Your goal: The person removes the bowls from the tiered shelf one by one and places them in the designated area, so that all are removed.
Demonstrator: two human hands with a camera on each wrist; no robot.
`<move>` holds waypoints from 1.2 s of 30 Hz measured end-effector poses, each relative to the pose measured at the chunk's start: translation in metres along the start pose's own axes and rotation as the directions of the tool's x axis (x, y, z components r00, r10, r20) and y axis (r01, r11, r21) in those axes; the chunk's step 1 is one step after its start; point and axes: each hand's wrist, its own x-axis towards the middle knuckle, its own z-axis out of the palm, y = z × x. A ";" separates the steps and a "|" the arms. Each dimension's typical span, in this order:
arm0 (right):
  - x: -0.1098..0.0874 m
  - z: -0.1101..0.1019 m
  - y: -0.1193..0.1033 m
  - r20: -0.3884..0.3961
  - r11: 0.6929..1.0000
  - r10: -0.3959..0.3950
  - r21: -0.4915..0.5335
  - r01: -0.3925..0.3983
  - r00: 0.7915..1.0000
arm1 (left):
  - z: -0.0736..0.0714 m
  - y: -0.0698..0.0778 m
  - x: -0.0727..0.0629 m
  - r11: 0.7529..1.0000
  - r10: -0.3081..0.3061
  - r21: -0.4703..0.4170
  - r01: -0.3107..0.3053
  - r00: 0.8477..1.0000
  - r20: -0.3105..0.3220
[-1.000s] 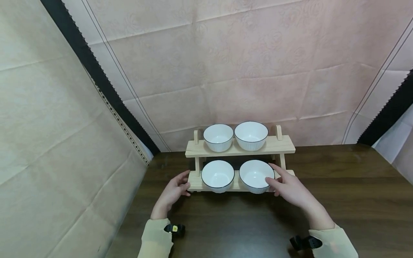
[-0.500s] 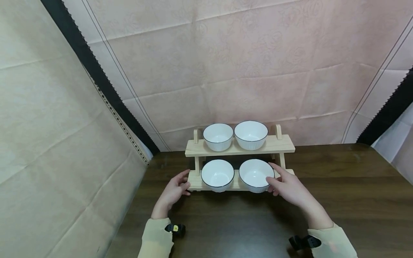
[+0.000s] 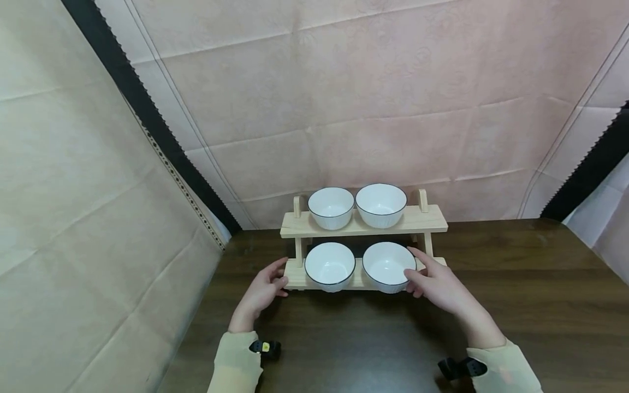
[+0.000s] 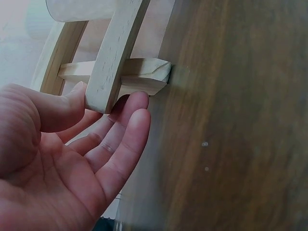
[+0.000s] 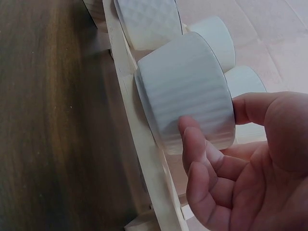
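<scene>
A two-tier wooden rack (image 3: 422, 220) carries white bowls with dark rims, two on each tier. My left hand (image 3: 260, 289) grips the left end of the lower shelf (image 4: 103, 91), thumb on its upper face and fingers curled toward its underside. At the right end, my right hand (image 3: 439, 284) holds the lower right bowl (image 3: 387, 265), thumb at the rim and fingertips against the ribbed side (image 5: 187, 91). This bowl sits on the lower shelf beside the lower left bowl (image 3: 329, 265). Above them stand the upper left bowl (image 3: 331, 208) and upper right bowl (image 3: 380, 206).
The rack stands on a dark brown wooden table (image 3: 344, 344), near its back edge. Behind it hangs a pale pink cloth (image 3: 383, 109), and a cream cloth (image 3: 98, 218) slopes along the left. Each sleeve has a black wrist camera (image 3: 462, 368) strapped on.
</scene>
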 end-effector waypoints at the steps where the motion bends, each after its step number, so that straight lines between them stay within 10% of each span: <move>1: 0.000 0.000 0.000 0.002 1.000 -0.004 0.002 0.004 1.000 | 0.000 0.001 0.000 1.000 -0.004 0.002 0.004 1.000 -0.005; 20: -0.003 -0.001 -0.006 -0.020 0.998 0.030 0.051 -0.029 0.999 | 0.000 -0.002 0.001 0.999 -0.013 0.037 0.014 1.000 -0.014; 36: -0.014 -0.012 -0.011 0.250 0.984 -0.150 0.134 0.119 0.956 | -0.001 -0.001 0.002 0.999 -0.013 0.033 0.013 1.000 -0.004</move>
